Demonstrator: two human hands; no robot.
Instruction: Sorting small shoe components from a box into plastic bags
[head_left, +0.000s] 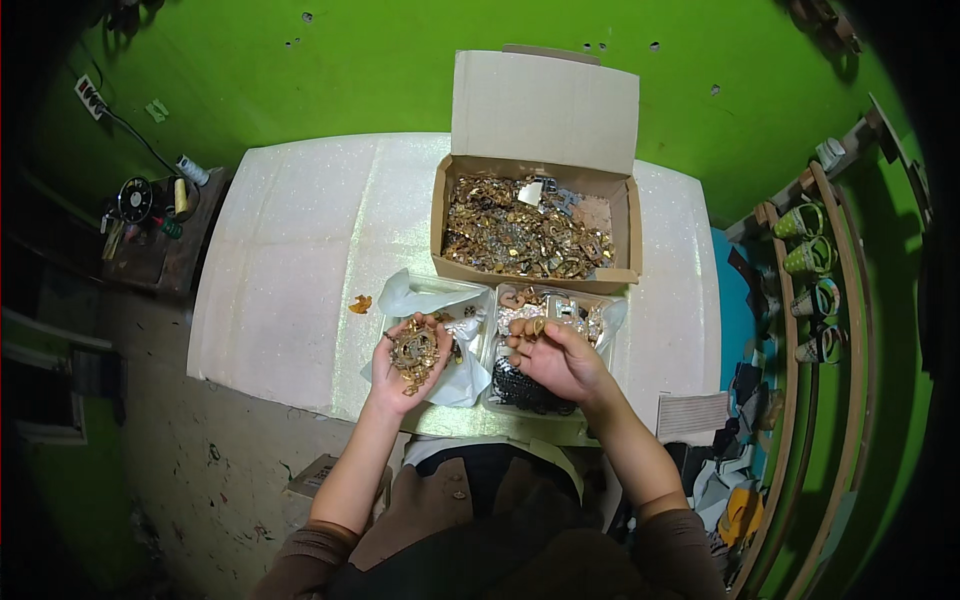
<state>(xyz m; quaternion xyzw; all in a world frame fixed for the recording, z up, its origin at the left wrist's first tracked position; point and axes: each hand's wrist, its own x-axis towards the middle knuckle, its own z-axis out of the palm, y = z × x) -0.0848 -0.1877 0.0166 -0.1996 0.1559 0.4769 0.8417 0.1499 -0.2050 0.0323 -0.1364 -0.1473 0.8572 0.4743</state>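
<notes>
In my cupped left hand (402, 392) lies a heap of small gold-coloured metal fittings (414, 348), some of which look like buckles. My right hand (570, 368) is palm up over the right-hand tray, its thumb and fingers pinching a small gold-coloured metal piece (538, 326). Beneath the left hand is a clear plastic tray (486, 310) lined with white plastic bags (462, 378). The clear tray (493, 402) beside it holds black chain-like pieces (528, 393) and assorted buckles and trims (520, 298). My right hand partly covers its contents.
An open cardboard box (530, 274) full of mixed metal fittings (520, 230) stands behind the trays on the shiny white-covered table (290, 270). A small orange-brown piece (360, 304) lies at left. Sandals (805, 257) hang on a wooden rack at right. Thread spools (182, 197) stand on a dark side table.
</notes>
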